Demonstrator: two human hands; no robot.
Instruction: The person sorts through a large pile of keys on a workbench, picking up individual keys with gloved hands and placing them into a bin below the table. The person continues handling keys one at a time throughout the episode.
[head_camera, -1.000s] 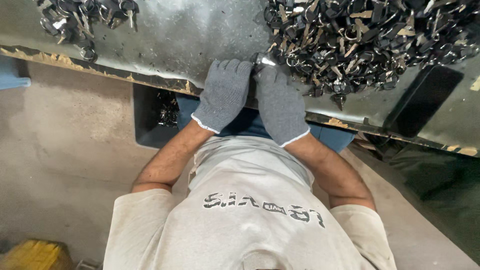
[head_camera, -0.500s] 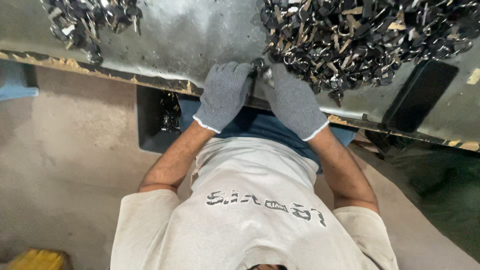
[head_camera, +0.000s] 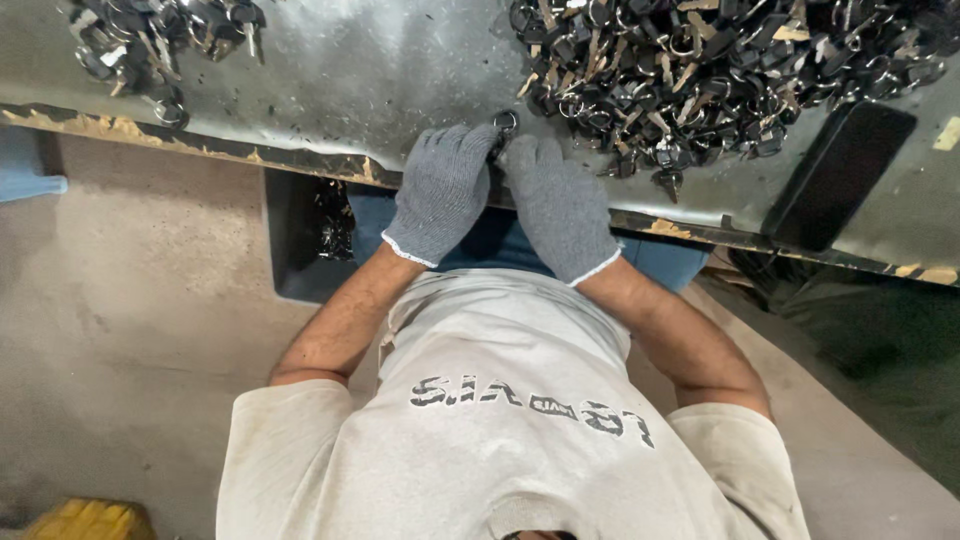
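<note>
While both hands work at the near edge of the tabletop (head_camera: 330, 70), the one piece in hand is a small keyring (head_camera: 505, 123). It sits just left of the big heap of keys (head_camera: 700, 65), at that heap's near corner. The left hand (head_camera: 442, 190) and the right hand (head_camera: 560, 205), both in grey knit gloves, press together around it. Each grip looks closed on the keyring, with only its metal loop poking out above the fingertips.

Judging by how things lie, most of the work is left. The big heap is dense and tangled and covers the far right of the tabletop. Well to the left of the big heap lies a much smaller heap (head_camera: 160, 40), which may be the pieces already handled, though I cannot be sure of that. Below and to the left of the big heap, under the tabletop edge, stands a dark bin (head_camera: 295, 235) with a few dark pieces in it.

Much is hard to read. The backs of the gloves hide the fingers, so what they do to the keyring cannot be seen, nor whether a key hangs from it. Both heaps are cut off by the top of the picture, so their full extent is unknown. A flat black slab (head_camera: 840, 175) just right of the big heap cannot be told apart as any kind of thing. The bin's pieces are too dark to make out.
</note>
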